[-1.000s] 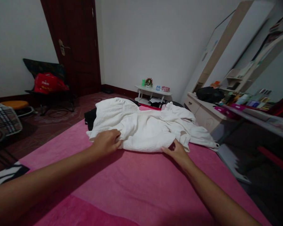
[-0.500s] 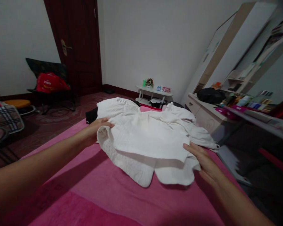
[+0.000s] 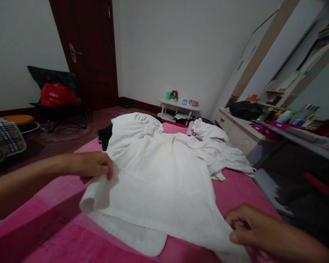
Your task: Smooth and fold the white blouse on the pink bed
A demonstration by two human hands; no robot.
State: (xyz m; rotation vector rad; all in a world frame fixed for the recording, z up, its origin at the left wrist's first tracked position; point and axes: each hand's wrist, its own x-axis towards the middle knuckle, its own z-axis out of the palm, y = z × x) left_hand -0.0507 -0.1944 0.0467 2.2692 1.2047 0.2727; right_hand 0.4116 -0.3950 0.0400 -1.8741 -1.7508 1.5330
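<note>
A white textured garment (image 3: 159,182) lies spread over the pink bed cover (image 3: 57,233), its hem pulled toward me. My left hand (image 3: 91,165) pinches the left hem edge, lifted a little off the cover. My right hand (image 3: 248,226) grips the right hem corner near the bed's front right. More white clothing (image 3: 211,140) is bunched at the far right of the bed. A black item (image 3: 105,134) peeks out behind the garment on the left.
A dark door (image 3: 90,51) is at the back left, with a chair holding a red bag (image 3: 56,95) beside it. A small white table (image 3: 179,106) stands by the far wall. A dresser (image 3: 241,129) with a black bag and bottles runs along the right.
Both hands took hold of the folded garment's near edge and drew it toward me, opening it out flat over the cover. My hands moved apart and closer to me.
</note>
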